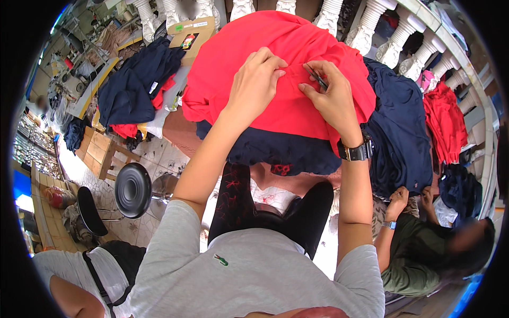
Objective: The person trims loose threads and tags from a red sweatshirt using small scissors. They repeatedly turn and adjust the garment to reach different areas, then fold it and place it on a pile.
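Pinching red fabric with the left hand [258,71] while the right hand [330,98] grips small dark snips [316,77] against it.
Head view: red garment [275,100] lies spread on top of a heap at the centre, over a navy garment [286,151] whose edge shows below it. Left hand fingers clenched on a fold of the red cloth, thumb and fingertips touching it. Right hand closed round the snips, tips just beside the left fingertips, on the cloth; black wristwatch [356,151] on that wrist. Navy pile [135,85] with red bits lies to the left, near a cardboard box [192,33]. More navy cloth [400,132] to the right, red pieces [444,119] beyond it. Another person's hand [397,200] touches the navy cloth low right. Black round stool [132,190] on tiled floor lower left. White balusters [395,37] run along the top.
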A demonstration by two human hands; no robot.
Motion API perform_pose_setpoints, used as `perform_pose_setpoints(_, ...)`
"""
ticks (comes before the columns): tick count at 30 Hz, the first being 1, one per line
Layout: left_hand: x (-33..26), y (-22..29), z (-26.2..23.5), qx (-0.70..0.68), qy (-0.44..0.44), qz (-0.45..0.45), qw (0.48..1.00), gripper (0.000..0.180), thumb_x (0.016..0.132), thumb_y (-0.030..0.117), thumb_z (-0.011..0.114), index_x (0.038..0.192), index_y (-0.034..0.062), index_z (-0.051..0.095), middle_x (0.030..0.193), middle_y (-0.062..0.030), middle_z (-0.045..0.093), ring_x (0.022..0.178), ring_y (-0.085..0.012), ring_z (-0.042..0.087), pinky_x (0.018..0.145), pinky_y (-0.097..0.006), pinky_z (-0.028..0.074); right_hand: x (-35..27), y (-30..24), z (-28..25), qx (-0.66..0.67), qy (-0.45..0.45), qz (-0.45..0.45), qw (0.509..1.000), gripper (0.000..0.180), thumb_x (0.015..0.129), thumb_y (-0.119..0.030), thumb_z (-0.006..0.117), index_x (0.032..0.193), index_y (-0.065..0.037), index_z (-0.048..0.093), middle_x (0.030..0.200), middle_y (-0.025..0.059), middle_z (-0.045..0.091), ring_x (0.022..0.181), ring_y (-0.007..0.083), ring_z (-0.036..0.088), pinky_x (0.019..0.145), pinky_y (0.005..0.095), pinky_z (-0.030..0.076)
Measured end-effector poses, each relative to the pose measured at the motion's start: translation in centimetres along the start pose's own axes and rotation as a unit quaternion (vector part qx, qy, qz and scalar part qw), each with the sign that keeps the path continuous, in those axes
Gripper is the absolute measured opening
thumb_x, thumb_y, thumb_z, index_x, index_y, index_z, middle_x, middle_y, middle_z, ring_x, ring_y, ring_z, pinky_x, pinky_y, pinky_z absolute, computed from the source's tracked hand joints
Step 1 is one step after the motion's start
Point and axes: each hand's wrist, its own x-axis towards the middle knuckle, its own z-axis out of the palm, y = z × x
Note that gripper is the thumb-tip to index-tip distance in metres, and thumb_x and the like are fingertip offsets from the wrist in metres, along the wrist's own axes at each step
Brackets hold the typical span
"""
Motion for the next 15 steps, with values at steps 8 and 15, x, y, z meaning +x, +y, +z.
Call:
perform_pose_setpoints(8,-0.3,-1.8,0.8,0.038,0.007,0.062,0.997,0.007,0.089,0.0,0.064,0.095,0.0016,0.06,0.093,-0.0107,0.06,0.091,-0.0307,0.062,0.074,-0.044,0.053,-0.4,-1.2,0.0,-0.022,-0.009,0.028,0.999,0.04,0.077,-0.006,0.08,0.113,-0.001,0.062,0.1,0.0139,0.065,0.094,0.031,0.065,0.082,0.0395,0.052)
perform_pose_setpoints(15,-0.3,-1.1,-0.1,-0.122,-0.024,-0.016,0.992,0.007,0.1,0.002,0.055,0.097,-0.0045,0.057,0.092,-0.0148,0.068,0.084,-0.0251,0.067,0.078,-0.035,0.053,-0.5,-2.4,0.2,0.005,-0.018,-0.009,1.0,0.027,0.088,-0.014,0.072,0.11,-0.004,0.06,0.102,0.014,0.066,0.094,0.032,0.067,0.079,0.0424,0.053)
